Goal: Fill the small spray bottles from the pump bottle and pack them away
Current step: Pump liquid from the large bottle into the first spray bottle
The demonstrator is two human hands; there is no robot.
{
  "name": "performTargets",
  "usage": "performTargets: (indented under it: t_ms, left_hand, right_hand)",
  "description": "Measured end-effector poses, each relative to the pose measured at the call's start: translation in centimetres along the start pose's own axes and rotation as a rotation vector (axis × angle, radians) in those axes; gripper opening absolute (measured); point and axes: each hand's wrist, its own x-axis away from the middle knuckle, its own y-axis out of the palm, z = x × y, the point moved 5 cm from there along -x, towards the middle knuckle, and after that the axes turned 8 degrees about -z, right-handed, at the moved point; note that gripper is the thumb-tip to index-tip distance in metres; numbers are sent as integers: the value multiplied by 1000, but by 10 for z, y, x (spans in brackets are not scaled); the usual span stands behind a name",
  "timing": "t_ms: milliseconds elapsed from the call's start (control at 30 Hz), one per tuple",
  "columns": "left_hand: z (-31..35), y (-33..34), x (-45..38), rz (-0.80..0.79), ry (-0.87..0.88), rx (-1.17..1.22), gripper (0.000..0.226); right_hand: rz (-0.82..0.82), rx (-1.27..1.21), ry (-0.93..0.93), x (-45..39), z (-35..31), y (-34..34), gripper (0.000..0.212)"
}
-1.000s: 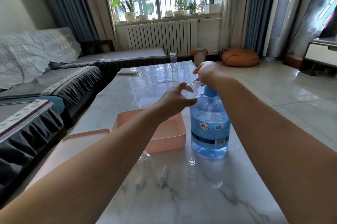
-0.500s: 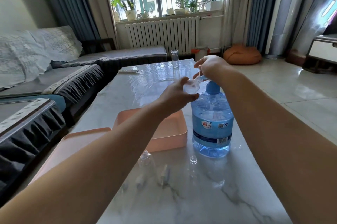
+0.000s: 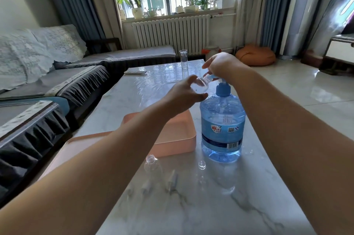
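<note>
The left hand [image 3: 183,94] grips a small clear plastic spray bottle [image 3: 200,86], tilted, neck toward the big blue pump bottle's [image 3: 223,129] spout, just above-left of it; the right hand [image 3: 220,66] curls over the pump head.

blue pump bottle [image 3: 222,129] stands upright; clear small spray bottle [image 3: 200,85] tilted at its nozzle; another uncapped spray bottle [image 3: 153,167] stands nearer.
</note>
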Motion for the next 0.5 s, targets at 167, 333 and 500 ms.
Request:
performTargets:
  t_ms: [167, 333, 500]
  left_hand:
    - [-10, 9, 1, -17, -23, 38, 36]
    - [2, -2, 1, -10, -32, -12, 33]
    - [12, -12, 3, -22, -57, -71, 32]
  right_hand:
    - [27, -43, 54, 0, 12, 11, 30]
    - [-28, 16, 101, 0, 2, 8, 29]
    - [8, 48, 91, 2, -5, 0, 26]
